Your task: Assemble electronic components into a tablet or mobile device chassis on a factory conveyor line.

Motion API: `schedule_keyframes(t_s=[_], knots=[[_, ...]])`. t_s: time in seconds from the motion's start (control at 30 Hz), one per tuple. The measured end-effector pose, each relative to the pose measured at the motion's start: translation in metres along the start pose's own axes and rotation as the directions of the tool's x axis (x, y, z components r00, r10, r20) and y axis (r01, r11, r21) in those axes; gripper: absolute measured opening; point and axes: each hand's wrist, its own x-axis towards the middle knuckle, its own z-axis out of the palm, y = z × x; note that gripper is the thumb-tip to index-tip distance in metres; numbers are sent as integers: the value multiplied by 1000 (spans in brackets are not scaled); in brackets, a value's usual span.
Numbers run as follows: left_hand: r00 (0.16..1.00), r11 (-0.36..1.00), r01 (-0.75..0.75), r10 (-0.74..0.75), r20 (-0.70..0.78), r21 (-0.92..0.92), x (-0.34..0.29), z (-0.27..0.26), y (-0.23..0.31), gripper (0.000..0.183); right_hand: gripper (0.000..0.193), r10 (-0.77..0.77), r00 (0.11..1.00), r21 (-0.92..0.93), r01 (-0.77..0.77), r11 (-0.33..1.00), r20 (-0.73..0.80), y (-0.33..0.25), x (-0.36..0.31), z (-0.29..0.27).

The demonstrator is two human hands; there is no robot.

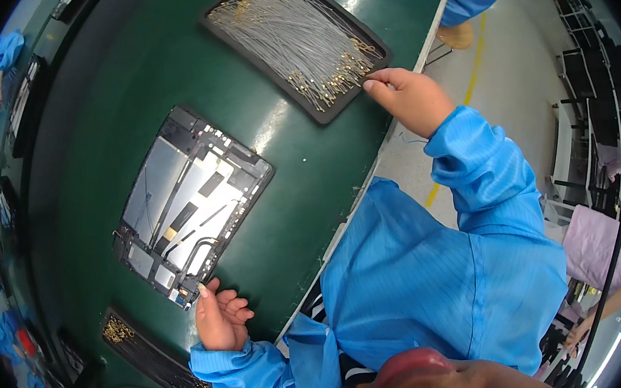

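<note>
While the left hand (220,325) is at a corner of an opened tablet (202,197), the right hand (415,101) is beside a black tray (332,109).
The right thumb and forefinger are drawn close together; I cannot tell whether they hold anything. Grey cables (295,34) fill the tray just beyond those fingertips. The left fingers bend loosely, their hold on the tablet unclear; it lies on the green table (310,194), stretching away from the left thumb.
</note>
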Motion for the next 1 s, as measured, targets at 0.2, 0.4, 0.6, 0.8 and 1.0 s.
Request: schedule_keyframes(t_s=[0.2,0.4,0.6,0.8,1.0], knots=[[1000,1000,-13,13,3,-18,-1,0,-3,36,37,40,993,41,-44,998,110,0,3,14],[999,999,-34,34,1,-18,-1,0,-6,36,33,50,998,166,-55,985,33,13,3,15],[985,974,-98,124,-120,205,-7,18,-10,38,33,2,999,142,4,990,-37,-6,-10,-12],[891,781,-338,445,-89,525,-13,22,-20,35,27,35,987,507,51,861,-160,-56,-40,-12],[-45,-456,-635,828,560,623,-34,47,-12,47,18,-790,595,816,378,437,148,-97,-77,37]])
